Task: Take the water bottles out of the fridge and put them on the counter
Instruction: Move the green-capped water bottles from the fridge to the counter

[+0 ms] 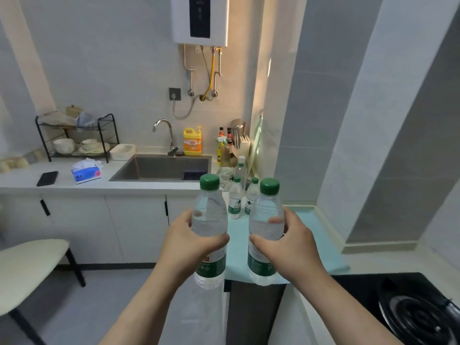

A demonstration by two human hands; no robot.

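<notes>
Left hand (189,241) clutched the left bottle (210,212), right hand (288,241) the right bottle (267,217); crowding the far bottles (235,199) could topple them.

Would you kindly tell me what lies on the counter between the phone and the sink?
A blue tissue pack lies between the phone and the sink, apart from both, as the head view shows.
</notes>
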